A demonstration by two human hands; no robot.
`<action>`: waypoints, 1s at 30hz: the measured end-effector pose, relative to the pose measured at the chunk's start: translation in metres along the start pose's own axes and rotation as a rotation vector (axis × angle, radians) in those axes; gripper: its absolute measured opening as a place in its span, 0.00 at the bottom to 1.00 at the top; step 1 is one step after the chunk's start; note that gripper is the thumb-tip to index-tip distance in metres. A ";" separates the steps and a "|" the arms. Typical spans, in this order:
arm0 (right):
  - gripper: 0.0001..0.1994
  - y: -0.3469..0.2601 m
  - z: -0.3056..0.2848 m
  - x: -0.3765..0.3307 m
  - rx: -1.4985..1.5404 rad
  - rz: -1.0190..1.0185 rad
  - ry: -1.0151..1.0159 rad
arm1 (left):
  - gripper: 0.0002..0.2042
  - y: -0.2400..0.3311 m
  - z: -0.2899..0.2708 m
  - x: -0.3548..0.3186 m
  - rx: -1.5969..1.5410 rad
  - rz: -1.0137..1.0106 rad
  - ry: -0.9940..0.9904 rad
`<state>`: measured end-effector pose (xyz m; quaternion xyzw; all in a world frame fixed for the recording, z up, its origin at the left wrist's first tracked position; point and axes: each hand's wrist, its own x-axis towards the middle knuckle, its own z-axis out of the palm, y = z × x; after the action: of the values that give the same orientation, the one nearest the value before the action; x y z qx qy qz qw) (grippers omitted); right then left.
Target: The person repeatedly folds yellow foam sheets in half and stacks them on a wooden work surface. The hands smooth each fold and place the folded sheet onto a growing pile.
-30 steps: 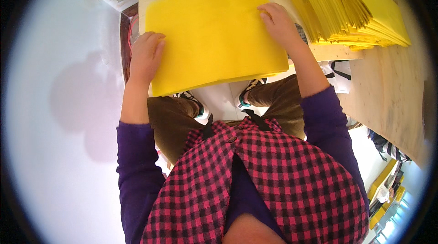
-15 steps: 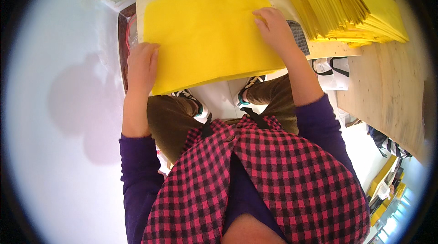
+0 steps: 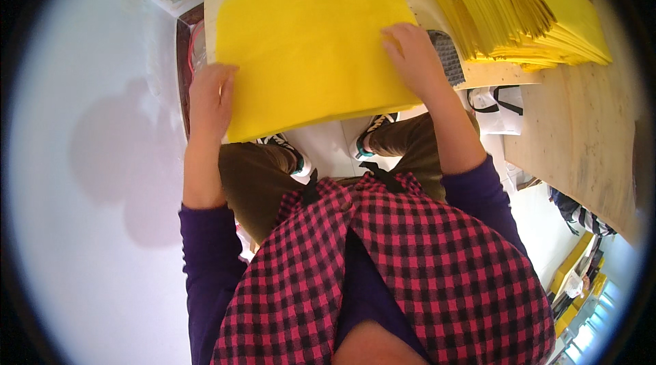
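- Yellow, rectangular stack of fabric-like sheets (image 3: 311,44): upper centre of frame, long axis roughly left to right.
- It lies between my left hand (image 3: 212,97), at its left edge, and right hand (image 3: 415,59), at its right; neither clearly nearer.
- Both half-curled; whether they grip, I cannot tell.

Yeah, that's a workshop: plain unpainted wooden worktop (image 3: 502,77), a stack of yellow sheets (image 3: 314,47) at its front edge, and thick bundles of similar yellow material (image 3: 502,6) piled nearby. There's more yellow stuff (image 3: 572,268) way off at the lower right, but it's too blurry there to say what.
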<state>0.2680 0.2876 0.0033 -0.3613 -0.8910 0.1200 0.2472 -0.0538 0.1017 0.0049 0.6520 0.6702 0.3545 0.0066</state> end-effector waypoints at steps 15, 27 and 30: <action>0.14 -0.001 -0.005 -0.011 -0.020 0.022 -0.046 | 0.07 0.012 -0.001 -0.015 0.039 -0.073 -0.026; 0.16 0.011 -0.007 0.017 -0.042 0.062 -0.105 | 0.06 -0.004 0.000 0.012 0.050 -0.003 -0.020; 0.15 0.007 -0.011 -0.010 -0.042 -0.015 -0.088 | 0.06 0.010 0.000 -0.015 0.023 -0.016 -0.016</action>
<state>0.2841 0.2861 0.0063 -0.3544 -0.9059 0.1151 0.2011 -0.0423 0.0874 0.0027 0.6495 0.6793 0.3414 0.0074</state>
